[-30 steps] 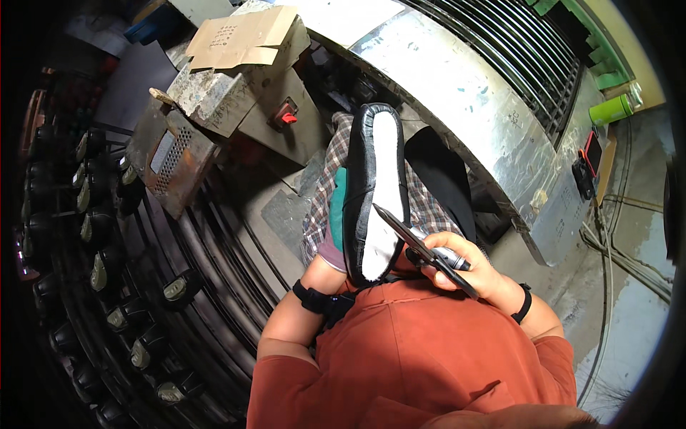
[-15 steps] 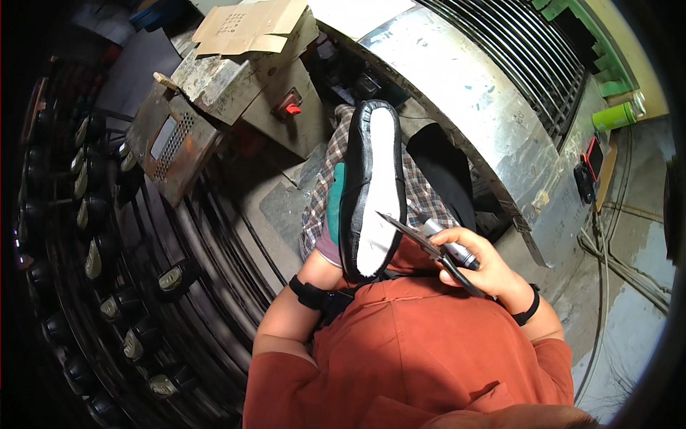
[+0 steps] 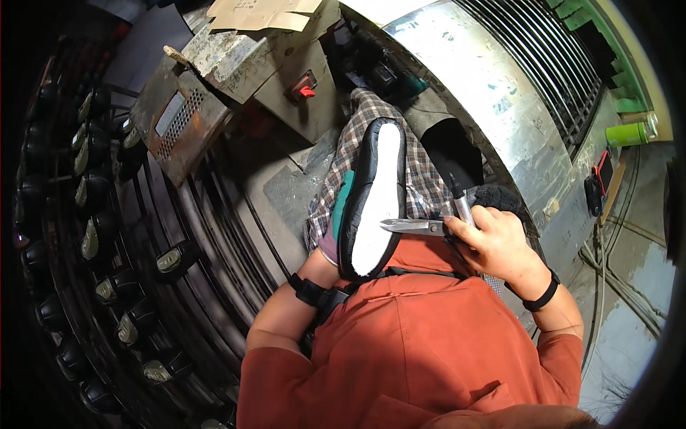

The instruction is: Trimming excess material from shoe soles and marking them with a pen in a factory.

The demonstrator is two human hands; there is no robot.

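Observation:
A black shoe upper (image 3: 350, 236) with a white insole board (image 3: 379, 193) facing up lies lengthwise over my lap, toe end away from me. My left hand (image 3: 333, 232), in a teal and purple glove, supports it from its left side and beneath; the fingers are hidden behind the shoe. My right hand (image 3: 496, 239) is closed around scissors (image 3: 414, 227), whose blades look together and point left, their tip over the white board near its wider end. A silver tube-shaped tool (image 3: 464, 209) with a dark end also sticks up from the same hand.
Racks of black shoes (image 3: 171, 259) fill the left side. A worn metal machine (image 3: 279, 93) with a red switch (image 3: 306, 92) stands ahead. A curved metal bench (image 3: 493, 93) with a grille lies to the right, near a green bottle (image 3: 629, 134) and hanging cables (image 3: 629, 293).
My right hand has turned, so the scissors now lie nearly level instead of slanting, and the silver tube points upward. The shoe stays in my left hand, slightly shifted; the view has moved a little.

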